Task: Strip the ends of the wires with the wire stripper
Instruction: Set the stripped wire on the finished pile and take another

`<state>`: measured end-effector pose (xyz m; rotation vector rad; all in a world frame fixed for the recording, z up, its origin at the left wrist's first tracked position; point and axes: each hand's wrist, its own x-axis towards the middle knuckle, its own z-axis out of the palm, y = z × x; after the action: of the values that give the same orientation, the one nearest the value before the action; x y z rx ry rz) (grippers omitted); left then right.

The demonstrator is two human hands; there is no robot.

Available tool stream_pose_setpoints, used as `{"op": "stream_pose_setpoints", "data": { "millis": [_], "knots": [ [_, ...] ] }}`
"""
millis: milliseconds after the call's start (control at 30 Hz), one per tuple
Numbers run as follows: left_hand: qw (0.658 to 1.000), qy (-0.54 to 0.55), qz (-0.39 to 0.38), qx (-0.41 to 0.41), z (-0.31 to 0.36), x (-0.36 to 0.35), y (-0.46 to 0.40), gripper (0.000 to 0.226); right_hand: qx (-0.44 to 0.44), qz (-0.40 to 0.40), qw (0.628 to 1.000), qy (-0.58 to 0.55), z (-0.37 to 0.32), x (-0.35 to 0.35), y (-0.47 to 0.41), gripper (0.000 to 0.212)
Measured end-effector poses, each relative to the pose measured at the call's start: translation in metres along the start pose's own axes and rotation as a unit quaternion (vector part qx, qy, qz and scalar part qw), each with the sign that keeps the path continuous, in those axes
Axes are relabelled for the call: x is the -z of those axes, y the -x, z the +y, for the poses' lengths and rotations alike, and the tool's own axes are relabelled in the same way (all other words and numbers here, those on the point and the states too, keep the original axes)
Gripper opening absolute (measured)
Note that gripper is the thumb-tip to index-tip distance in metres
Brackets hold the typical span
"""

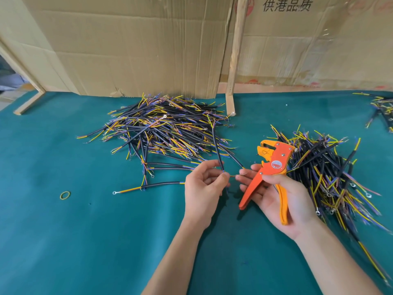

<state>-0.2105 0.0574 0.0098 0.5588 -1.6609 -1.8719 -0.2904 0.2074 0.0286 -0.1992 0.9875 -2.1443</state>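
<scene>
The green surface is backed by flattened cardboard, which seems to be propped there as a screen so that nothing slides off the far edge. Two heaps of wires are kept apart on it, probably to separate finished pieces from those waiting: a wide heap lies ahead and left of the hands, and a second heap is spread just beside the right wrist, within easy reach. Which heap is the stripped one cannot be told. A smaller bundle is seen at the far right edge.

The orange wire stripper is gripped in the right hand, one handle being laid across the palm and the thumb pressed over the body, with the head pointed up and away. The handles are spread, so the tool appears to be parked, not squeezing. That hold leaves the fingertips free, and they are used to pinch a thin core.

One black wire is pinched in the left hand near its lower end, the rest being left to trail up toward the wide heap. The thin core is stretched between the two hands, seemingly to be singled out for the stripper.

A loose rubber band is left on the surface, well apart to the left.
</scene>
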Motion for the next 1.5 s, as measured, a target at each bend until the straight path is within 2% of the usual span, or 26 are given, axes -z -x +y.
{"op": "stream_pose_setpoints", "data": {
  "millis": [167, 433, 600, 767, 1067, 1367, 1500],
  "knots": [
    [1.0, 0.012, 0.003, 0.004, 0.0, 0.001, 0.0, 0.017, -0.013, -0.002, 1.0, -0.023, 0.0, -0.003, 0.001, 0.037],
    [1.0, 0.022, 0.01, -0.005, 0.0, 0.0, 0.001, 0.011, 0.003, 0.002, 0.998, -0.057, -0.004, -0.007, 0.005, 0.04],
    [1.0, 0.005, 0.006, -0.019, -0.001, -0.002, 0.002, 0.011, 0.007, 0.008, 0.998, -0.055, -0.006, -0.008, 0.004, 0.045],
    [0.999, -0.023, -0.013, -0.025, -0.002, -0.002, 0.002, 0.012, 0.013, 0.019, 0.998, -0.061, -0.007, -0.005, 0.002, 0.036],
    [0.993, -0.096, -0.06, -0.038, -0.007, -0.003, 0.003, 0.013, 0.025, 0.029, 0.997, -0.06, -0.01, 0.002, -0.001, 0.043],
    [0.997, -0.058, -0.028, -0.031, -0.005, -0.002, 0.003, 0.006, 0.026, 0.029, 0.997, -0.059, -0.008, 0.001, -0.002, 0.042],
    [1.0, -0.021, 0.012, -0.02, -0.002, -0.003, 0.003, 0.005, 0.023, 0.035, 0.997, -0.062, -0.007, 0.001, -0.003, 0.037]
  ]
}}
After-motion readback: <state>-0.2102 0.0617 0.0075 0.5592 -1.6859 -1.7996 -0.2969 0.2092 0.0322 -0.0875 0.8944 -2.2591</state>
